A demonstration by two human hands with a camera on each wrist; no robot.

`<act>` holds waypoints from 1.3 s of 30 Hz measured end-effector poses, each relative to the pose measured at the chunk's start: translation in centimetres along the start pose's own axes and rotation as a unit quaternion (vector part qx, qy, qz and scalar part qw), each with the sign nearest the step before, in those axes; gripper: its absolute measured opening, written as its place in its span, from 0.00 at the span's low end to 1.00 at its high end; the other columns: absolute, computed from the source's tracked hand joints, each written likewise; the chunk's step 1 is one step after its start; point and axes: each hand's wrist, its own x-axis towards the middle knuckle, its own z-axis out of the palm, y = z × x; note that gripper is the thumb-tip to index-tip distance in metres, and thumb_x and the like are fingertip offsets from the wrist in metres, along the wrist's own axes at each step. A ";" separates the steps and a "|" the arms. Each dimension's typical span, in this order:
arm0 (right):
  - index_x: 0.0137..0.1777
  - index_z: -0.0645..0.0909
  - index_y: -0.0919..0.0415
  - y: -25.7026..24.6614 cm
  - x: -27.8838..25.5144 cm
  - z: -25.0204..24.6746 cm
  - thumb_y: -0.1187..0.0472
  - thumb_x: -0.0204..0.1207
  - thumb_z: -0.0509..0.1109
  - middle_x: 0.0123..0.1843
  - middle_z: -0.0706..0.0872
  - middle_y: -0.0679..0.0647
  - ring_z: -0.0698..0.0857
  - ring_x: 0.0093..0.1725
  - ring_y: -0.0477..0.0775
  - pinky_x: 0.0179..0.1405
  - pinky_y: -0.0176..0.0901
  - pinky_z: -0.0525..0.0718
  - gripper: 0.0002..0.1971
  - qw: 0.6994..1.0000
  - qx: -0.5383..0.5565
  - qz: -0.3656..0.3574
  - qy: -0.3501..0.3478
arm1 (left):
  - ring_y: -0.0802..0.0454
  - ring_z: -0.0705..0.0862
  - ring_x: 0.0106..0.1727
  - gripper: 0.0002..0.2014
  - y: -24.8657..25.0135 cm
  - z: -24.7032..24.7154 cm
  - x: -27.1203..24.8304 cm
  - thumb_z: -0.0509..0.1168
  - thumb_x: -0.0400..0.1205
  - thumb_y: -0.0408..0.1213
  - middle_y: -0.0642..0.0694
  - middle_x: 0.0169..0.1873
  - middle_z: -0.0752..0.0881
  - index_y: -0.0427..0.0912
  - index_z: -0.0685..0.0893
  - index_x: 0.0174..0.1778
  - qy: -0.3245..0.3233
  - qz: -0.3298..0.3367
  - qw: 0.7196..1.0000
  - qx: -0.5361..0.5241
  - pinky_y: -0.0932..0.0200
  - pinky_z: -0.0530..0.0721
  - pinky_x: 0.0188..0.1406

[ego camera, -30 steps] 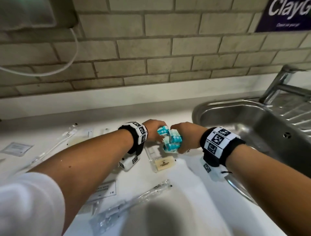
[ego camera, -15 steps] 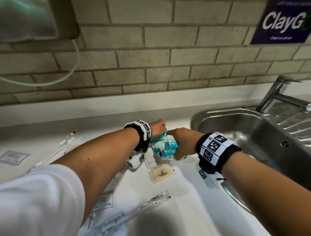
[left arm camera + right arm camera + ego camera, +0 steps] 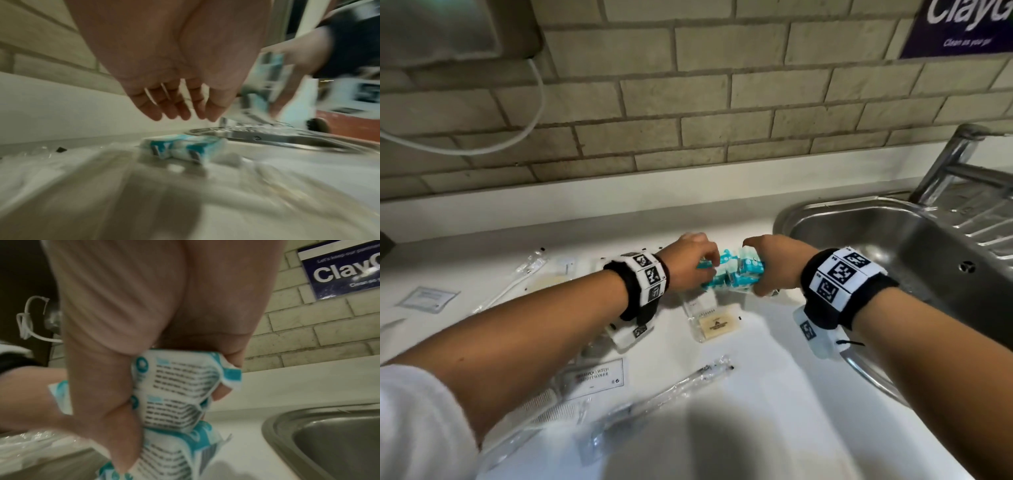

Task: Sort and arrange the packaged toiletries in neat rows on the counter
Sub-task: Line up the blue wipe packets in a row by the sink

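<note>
A bundle of teal-and-white sachets (image 3: 176,395) is clamped in the right hand (image 3: 774,263), the thumb pressed along one side and the fingers curled round the other, as is seen plainly from the right wrist. The bundle is held above the white counter (image 3: 774,394), just left of the steel sink (image 3: 893,240). Two more teal-and-white packets (image 3: 180,148) are seen from the left wrist lying flat on the counter side by side, near the sink's rim. The left hand (image 3: 688,263) is held over them with its fingers (image 3: 156,112) loosely extended and slightly apart, nothing being gripped in them; whether the fingertips touch the held bundle in the head view cannot be told, since the hand is blurred there. Nearer the person, a soap bar in a clear wrapper (image 3: 717,325) is laid on the counter between the two forearms. A wrapped toothbrush (image 3: 661,397) is laid diagonally further forward, and a second wrapped toothbrush (image 3: 517,281) is laid on the far left, with a small flat sachet (image 3: 426,298) beside it. A card printed with shampoo and conditioner wording (image 3: 595,377) is partly covered by the left forearm, and a wrapped comb (image 3: 551,411) is seen just beneath it. A tiled wall (image 3: 705,102) is behind the counter, with a dark blue sign (image 3: 962,27) fixed at its upper right.
</note>
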 end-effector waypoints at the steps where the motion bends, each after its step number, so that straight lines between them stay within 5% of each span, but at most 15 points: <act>1: 0.53 0.78 0.56 0.2 -0.2 -0.1 0.61 0.60 0.80 0.47 0.88 0.53 0.87 0.44 0.55 0.43 0.50 0.90 0.21 1.000 0.003 0.009 0.008 | 0.52 0.79 0.59 0.09 0.5 0.4 -1.5 0.62 0.81 0.47 0.55 0.52 0.80 0.55 0.84 0.54 -0.022 0.032 0.999 0.004 0.55 0.79 0.59; 5: 0.57 0.77 0.57 0.0 -0.4 0.2 0.61 0.60 0.81 0.53 0.88 0.54 0.85 0.45 0.55 0.41 0.44 0.86 0.25 1.000 -0.004 0.011 0.000 | 0.53 0.75 0.66 0.18 2.1 1.9 -5.0 0.66 0.81 0.48 0.50 0.64 0.79 0.52 0.82 0.67 -0.170 0.101 0.977 0.075 0.56 0.74 0.69; 13: 0.73 0.73 0.57 -2.3 -0.1 3.3 0.58 0.63 0.82 0.66 0.84 0.54 0.83 0.62 0.56 0.54 0.41 0.79 0.37 0.997 -0.034 -0.042 -0.058 | 0.55 0.79 0.56 0.19 -1.2 1.1 -9.0 0.72 0.74 0.50 0.55 0.55 0.78 0.57 0.82 0.61 -0.152 0.008 0.985 0.075 0.53 0.81 0.60; 18: 0.68 0.76 0.55 -4.0 0.7 4.7 0.59 0.63 0.81 0.63 0.84 0.53 0.84 0.60 0.56 0.52 0.41 0.81 0.32 0.992 -0.072 -0.087 -0.059 | 0.57 0.81 0.54 0.16 -2.4 -0.3 -10.0 0.74 0.74 0.51 0.57 0.54 0.82 0.55 0.85 0.57 -0.141 -0.061 0.988 0.030 0.64 0.78 0.48; 23: 0.72 0.75 0.57 -4.2 1.1 4.1 0.55 0.61 0.84 0.65 0.82 0.54 0.82 0.59 0.56 0.55 0.43 0.80 0.38 0.993 -0.063 -0.092 -0.025 | 0.53 0.84 0.55 0.07 -1.9 -1.3 -6.0 0.68 0.81 0.45 0.53 0.51 0.86 0.52 0.87 0.52 -0.036 -0.062 0.997 0.025 0.55 0.82 0.54; 26: 0.67 0.75 0.54 -3.3 0.4 3.2 0.55 0.57 0.87 0.55 0.87 0.51 0.81 0.47 0.52 0.45 0.41 0.76 0.37 0.996 0.000 -0.081 -0.029 | 0.48 0.79 0.64 0.20 -1.4 -0.9 -3.1 0.71 0.78 0.47 0.47 0.61 0.82 0.50 0.81 0.65 -0.003 -0.037 0.999 0.033 0.56 0.75 0.60; 28: 0.64 0.74 0.53 -2.6 -0.6 2.8 0.53 0.54 0.88 0.50 0.84 0.47 0.79 0.46 0.50 0.45 0.39 0.75 0.38 0.996 0.024 -0.078 -0.036 | 0.45 0.72 0.72 0.32 -0.7 -0.5 -1.7 0.74 0.74 0.50 0.45 0.71 0.76 0.50 0.74 0.74 -0.041 -0.012 0.998 0.046 0.53 0.71 0.69; 32: 0.55 0.77 0.50 -2.3 -2.4 3.9 0.46 0.53 0.87 0.49 0.82 0.44 0.80 0.48 0.50 0.48 0.43 0.79 0.31 0.992 -0.024 -0.090 -0.088 | 0.44 0.46 0.86 0.49 -0.3 0.7 0.0 0.73 0.71 0.61 0.48 0.86 0.51 0.56 0.55 0.85 -0.124 -0.003 0.987 0.103 0.46 0.46 0.83; 39: 0.71 0.74 0.49 -2.4 -1.4 6.1 0.44 0.61 0.83 0.65 0.78 0.50 0.77 0.66 0.54 0.59 0.46 0.78 0.38 0.996 -0.024 -0.084 0.005 | 0.44 0.42 0.86 0.42 -0.6 0.5 1.3 0.65 0.80 0.58 0.49 0.86 0.47 0.56 0.50 0.85 -0.164 -0.028 0.981 0.098 0.47 0.45 0.83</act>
